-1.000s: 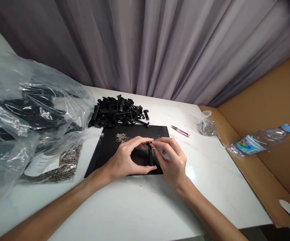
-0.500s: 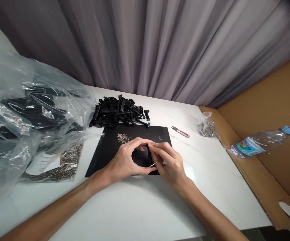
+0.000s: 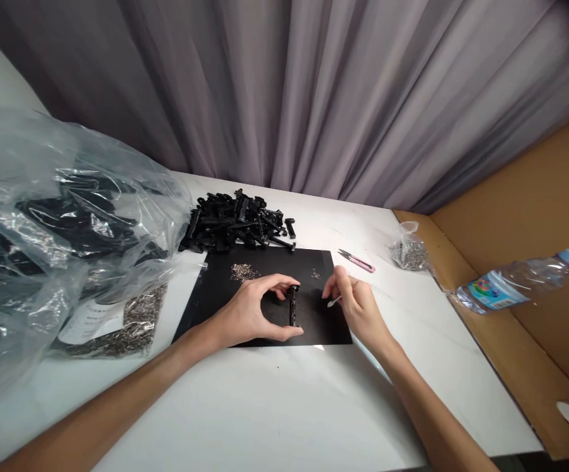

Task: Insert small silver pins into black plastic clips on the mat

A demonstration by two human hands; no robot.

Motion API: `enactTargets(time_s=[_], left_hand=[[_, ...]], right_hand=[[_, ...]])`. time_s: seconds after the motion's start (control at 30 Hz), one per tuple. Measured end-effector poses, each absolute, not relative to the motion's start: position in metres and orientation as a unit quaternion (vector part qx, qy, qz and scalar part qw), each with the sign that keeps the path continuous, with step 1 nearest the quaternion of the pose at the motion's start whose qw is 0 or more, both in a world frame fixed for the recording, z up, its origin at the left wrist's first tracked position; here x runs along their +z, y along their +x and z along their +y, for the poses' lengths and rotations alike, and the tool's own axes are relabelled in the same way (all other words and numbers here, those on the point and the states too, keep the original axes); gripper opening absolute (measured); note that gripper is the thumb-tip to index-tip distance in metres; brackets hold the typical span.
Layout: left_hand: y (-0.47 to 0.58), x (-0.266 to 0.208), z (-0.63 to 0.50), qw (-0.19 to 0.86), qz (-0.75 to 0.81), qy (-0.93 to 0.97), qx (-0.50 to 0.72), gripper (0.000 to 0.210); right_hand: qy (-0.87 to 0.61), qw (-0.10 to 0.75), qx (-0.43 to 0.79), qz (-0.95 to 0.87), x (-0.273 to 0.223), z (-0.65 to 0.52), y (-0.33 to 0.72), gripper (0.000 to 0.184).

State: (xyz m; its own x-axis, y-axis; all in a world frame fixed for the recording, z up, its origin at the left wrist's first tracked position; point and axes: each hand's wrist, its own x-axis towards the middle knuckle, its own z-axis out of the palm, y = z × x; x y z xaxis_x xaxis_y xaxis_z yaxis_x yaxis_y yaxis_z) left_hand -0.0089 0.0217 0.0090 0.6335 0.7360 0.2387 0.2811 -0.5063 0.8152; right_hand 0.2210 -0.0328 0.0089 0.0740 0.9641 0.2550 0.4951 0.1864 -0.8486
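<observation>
My left hand (image 3: 252,308) pinches a narrow black plastic part (image 3: 293,307) at its two ends, between thumb and fingers, above the black mat (image 3: 215,288). My right hand (image 3: 358,301) is closed round a thin silvery tool (image 3: 333,302), whose pale tip sticks out to the left; its kind is mostly hidden by the fingers. Close to the right fingertips, a few tiny metal pieces (image 3: 315,274) lie on the mat. A larger heap of tiny metal pieces (image 3: 243,272) sits beyond my left hand.
A pile of black plastic parts (image 3: 238,219) lies behind the mat. Pink-handled thread snips (image 3: 358,261) and a small bag of metal pieces (image 3: 409,249) are to the right, with a plastic bottle (image 3: 525,282) beyond. Large clear bags (image 3: 82,216) fill the left side.
My right hand has moved away from the black plastic part, to the right, with the thin tool still in it. My left hand keeps its hold on the part.
</observation>
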Motion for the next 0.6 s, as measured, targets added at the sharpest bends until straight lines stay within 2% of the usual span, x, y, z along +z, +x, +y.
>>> enactTargets(time_s=[0.07,0.2,0.33,0.6], left_hand=[[-0.009,0.009,0.023,0.388,0.315,0.819,0.282,0.066],[-0.008,0.011,0.023,0.394,0.314,0.823,0.263,0.063],[-0.007,0.011,0.024,0.395,0.313,0.824,0.260,0.064],[-0.009,0.006,0.022,0.381,0.300,0.831,0.271,0.065]], right_hand=[[-0.573,0.447,0.352,-0.590,0.009,-0.031,0.220,0.060],[-0.499,0.491,0.452,-0.552,0.013,-0.030,0.215,0.035],[-0.466,0.531,0.463,-0.535,0.013,-0.030,0.210,0.029],[-0.458,0.524,0.472,-0.542,0.007,-0.030,0.205,0.024]])
